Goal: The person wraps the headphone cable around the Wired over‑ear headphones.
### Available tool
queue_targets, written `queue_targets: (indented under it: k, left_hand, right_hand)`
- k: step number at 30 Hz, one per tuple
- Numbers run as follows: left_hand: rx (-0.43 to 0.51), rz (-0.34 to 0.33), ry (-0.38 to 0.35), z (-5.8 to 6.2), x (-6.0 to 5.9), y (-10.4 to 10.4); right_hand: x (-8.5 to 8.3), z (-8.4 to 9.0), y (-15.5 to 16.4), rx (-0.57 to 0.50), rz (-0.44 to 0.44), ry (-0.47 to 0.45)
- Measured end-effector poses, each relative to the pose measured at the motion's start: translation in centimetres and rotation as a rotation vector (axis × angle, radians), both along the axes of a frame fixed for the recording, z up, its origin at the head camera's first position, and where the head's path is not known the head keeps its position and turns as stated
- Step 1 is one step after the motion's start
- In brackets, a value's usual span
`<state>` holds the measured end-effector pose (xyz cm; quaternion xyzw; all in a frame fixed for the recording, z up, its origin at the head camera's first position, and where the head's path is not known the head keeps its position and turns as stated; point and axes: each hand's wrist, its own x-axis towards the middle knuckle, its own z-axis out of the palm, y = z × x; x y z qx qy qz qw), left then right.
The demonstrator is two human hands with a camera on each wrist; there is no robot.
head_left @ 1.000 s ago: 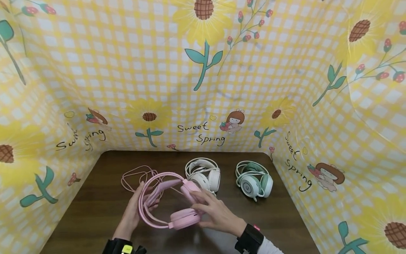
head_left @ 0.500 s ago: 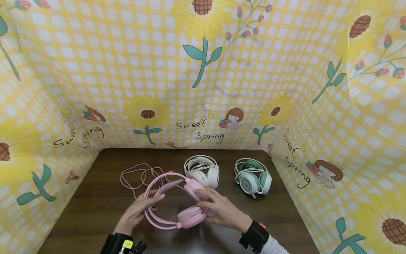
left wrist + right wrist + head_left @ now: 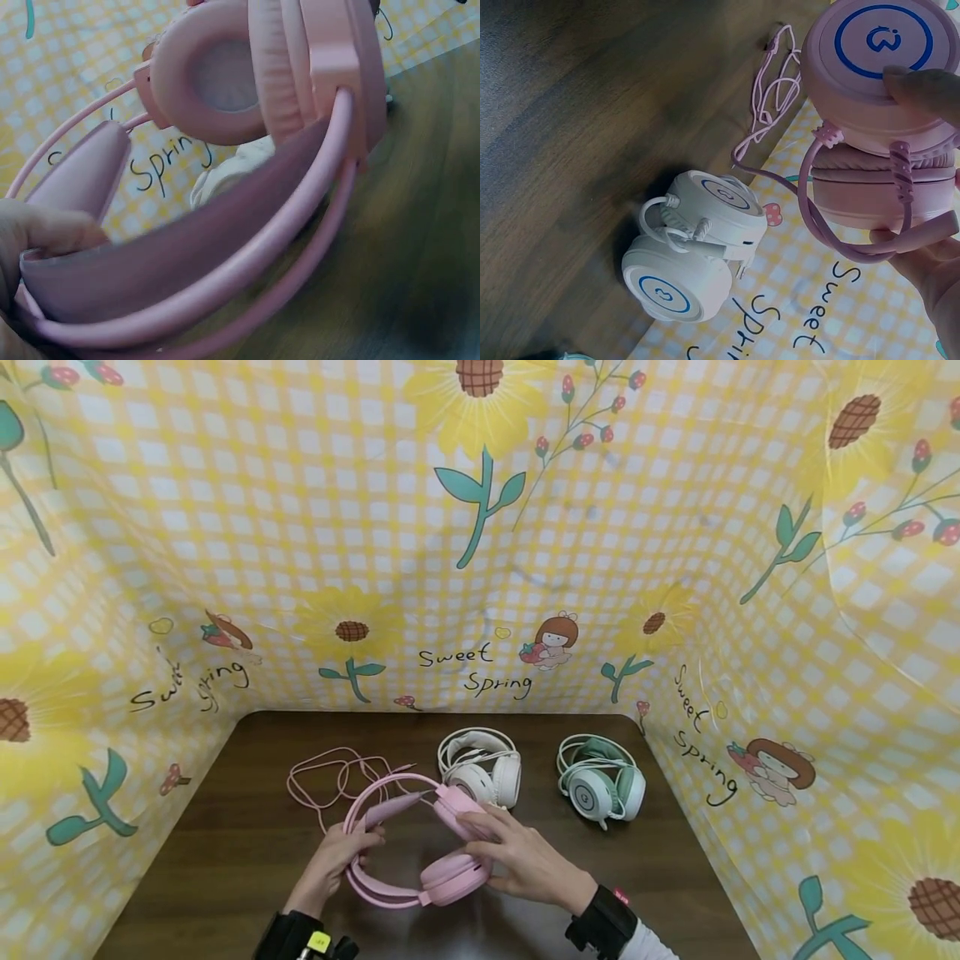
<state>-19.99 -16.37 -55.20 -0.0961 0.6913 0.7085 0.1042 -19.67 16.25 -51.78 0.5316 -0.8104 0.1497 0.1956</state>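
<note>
Both hands hold a pair of pink headphones above the table, ear cups toward the right. My left hand grips the headband, with the thumb over the inner padded strap in the left wrist view. At the ear cups, my right hand holds the pair from the outside. In the right wrist view, its thumb lies on the round logo face of one cup, and fingers support the other cup from below. A microphone boom curves off the near cup. Part of the left hand is hidden behind the headband.
White headphones lie on the brown table behind the right hand. Green-and-white headphones rest farther right. The pink cable is loosely looped at the back left. A yellow checked cloth walls the back and sides.
The pink headphones have shifted slightly right and toward me with both hands. My left hand has changed its hold on the headband. The white and green headphones stay where they were.
</note>
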Motion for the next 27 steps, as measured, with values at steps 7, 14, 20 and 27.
queue_targets:
  k: [7, 14, 20, 27]
  left_hand:
    - [0.213, 0.092, -0.003, 1.1, -0.2, 0.6]
    - [0.399, 0.054, 0.005, 2.8, -0.3, -0.4]
    - [0.445, 0.026, 0.051, 3.7, -0.2, -1.5]
    - [0.476, -0.104, 0.081, 3.7, 0.0, -2.6]
  right_hand:
    - [0.1, -0.2, 0.2, -0.034, -0.011, 0.005]
    - [0.3, -0.3, 0.7, -0.131, -0.085, -0.050]
    - [-0.8, -0.7, 2.9, -0.247, -0.136, -0.196]
    - [-2.9, -4.6, 2.1, -0.291, -0.052, -0.309]
